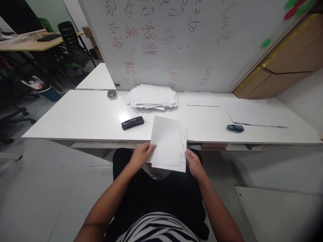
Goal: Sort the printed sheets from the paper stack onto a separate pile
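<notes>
- Left hand [142,154]: fingers pinched on the left edge of the paper sheets [168,143].
- Right hand [194,164]: closed on the right edge, near the lower corner.
- Paper sheets: small bundle, slightly fanned, held over the near edge of the white table [83,116].
- Black stapler [132,122]: on the table just left of the sheets, untouched.
- Loose paper stack [152,96]: farther back, against the whiteboard [176,43].

Black stapler [132,123] beside paper pile [152,96] on table [75,117].
</notes>
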`<action>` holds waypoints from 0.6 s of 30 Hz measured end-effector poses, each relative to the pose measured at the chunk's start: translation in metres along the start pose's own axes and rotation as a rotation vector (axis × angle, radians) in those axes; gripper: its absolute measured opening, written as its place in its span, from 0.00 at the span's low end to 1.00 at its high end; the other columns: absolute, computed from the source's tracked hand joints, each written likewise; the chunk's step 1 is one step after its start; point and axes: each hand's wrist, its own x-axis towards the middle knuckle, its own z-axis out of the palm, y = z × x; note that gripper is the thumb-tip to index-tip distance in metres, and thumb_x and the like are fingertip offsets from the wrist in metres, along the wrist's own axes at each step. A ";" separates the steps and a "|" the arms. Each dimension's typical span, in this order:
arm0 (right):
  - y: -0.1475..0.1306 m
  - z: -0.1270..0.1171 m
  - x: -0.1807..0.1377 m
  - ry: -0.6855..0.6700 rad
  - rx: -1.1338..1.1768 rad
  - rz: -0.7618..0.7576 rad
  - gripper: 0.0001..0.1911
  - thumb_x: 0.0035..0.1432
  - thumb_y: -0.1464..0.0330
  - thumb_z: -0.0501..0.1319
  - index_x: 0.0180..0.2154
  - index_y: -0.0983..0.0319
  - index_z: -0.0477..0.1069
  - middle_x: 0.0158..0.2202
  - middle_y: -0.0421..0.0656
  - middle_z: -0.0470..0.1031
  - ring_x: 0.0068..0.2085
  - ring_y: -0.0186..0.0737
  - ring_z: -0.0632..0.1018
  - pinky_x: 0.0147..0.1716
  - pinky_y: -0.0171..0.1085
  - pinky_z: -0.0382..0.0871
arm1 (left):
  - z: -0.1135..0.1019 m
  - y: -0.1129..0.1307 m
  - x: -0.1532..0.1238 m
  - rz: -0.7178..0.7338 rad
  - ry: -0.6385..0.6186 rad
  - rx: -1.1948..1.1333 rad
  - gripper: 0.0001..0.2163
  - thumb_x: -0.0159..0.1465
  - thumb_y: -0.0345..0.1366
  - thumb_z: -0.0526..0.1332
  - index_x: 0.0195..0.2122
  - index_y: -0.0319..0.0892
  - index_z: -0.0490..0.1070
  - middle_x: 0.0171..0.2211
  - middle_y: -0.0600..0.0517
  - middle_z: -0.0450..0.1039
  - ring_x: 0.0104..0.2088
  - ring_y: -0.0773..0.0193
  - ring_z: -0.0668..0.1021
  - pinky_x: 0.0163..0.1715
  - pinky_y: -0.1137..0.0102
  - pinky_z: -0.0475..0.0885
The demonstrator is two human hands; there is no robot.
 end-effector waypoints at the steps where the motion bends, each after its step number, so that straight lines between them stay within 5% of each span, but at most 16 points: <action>1: 0.001 0.002 0.000 0.026 0.027 0.005 0.23 0.53 0.52 0.64 0.46 0.58 0.74 0.45 0.45 0.79 0.46 0.48 0.78 0.46 0.45 0.71 | 0.002 0.003 0.002 0.030 0.017 0.110 0.20 0.66 0.49 0.48 0.30 0.42 0.73 0.25 0.52 0.73 0.27 0.63 0.74 0.28 0.71 0.61; 4: 0.004 0.006 0.000 0.097 0.101 0.014 0.21 0.52 0.55 0.66 0.45 0.59 0.74 0.43 0.45 0.79 0.44 0.48 0.79 0.46 0.46 0.72 | -0.004 0.017 0.012 0.109 0.117 0.438 0.18 0.68 0.46 0.47 0.36 0.43 0.74 0.28 0.49 0.75 0.29 0.61 0.75 0.28 0.70 0.58; 7: 0.009 0.006 -0.003 0.184 0.127 0.009 0.22 0.52 0.55 0.66 0.45 0.60 0.75 0.43 0.46 0.80 0.44 0.48 0.79 0.46 0.47 0.72 | -0.031 0.034 0.042 0.096 0.252 0.530 0.19 0.68 0.46 0.46 0.36 0.42 0.73 0.30 0.47 0.75 0.30 0.60 0.75 0.29 0.68 0.59; 11: 0.018 0.002 -0.015 0.270 0.107 -0.004 0.22 0.53 0.55 0.66 0.46 0.60 0.74 0.45 0.47 0.79 0.45 0.49 0.78 0.47 0.48 0.72 | -0.083 0.056 0.129 0.056 0.466 0.314 0.23 0.68 0.50 0.45 0.31 0.38 0.70 0.28 0.46 0.73 0.35 0.58 0.75 0.33 0.66 0.63; 13: 0.024 0.002 -0.024 0.305 0.087 -0.003 0.22 0.53 0.54 0.65 0.46 0.60 0.74 0.46 0.46 0.78 0.46 0.50 0.78 0.48 0.49 0.72 | -0.100 0.062 0.178 -0.079 0.432 0.092 0.23 0.66 0.52 0.50 0.31 0.36 0.70 0.28 0.46 0.73 0.33 0.57 0.77 0.34 0.64 0.66; 15: 0.030 0.002 -0.033 0.337 0.061 0.018 0.22 0.53 0.54 0.64 0.45 0.60 0.74 0.45 0.46 0.79 0.46 0.52 0.78 0.47 0.50 0.72 | -0.105 0.064 0.217 -0.242 0.382 -0.121 0.23 0.66 0.51 0.51 0.38 0.33 0.69 0.30 0.45 0.73 0.31 0.58 0.78 0.33 0.63 0.68; 18: 0.039 -0.001 -0.046 0.372 0.035 0.048 0.22 0.53 0.53 0.64 0.46 0.58 0.74 0.44 0.46 0.79 0.44 0.53 0.79 0.44 0.50 0.74 | -0.098 0.065 0.242 -0.280 0.358 -0.129 0.23 0.68 0.49 0.47 0.42 0.29 0.67 0.32 0.41 0.74 0.32 0.60 0.78 0.34 0.64 0.68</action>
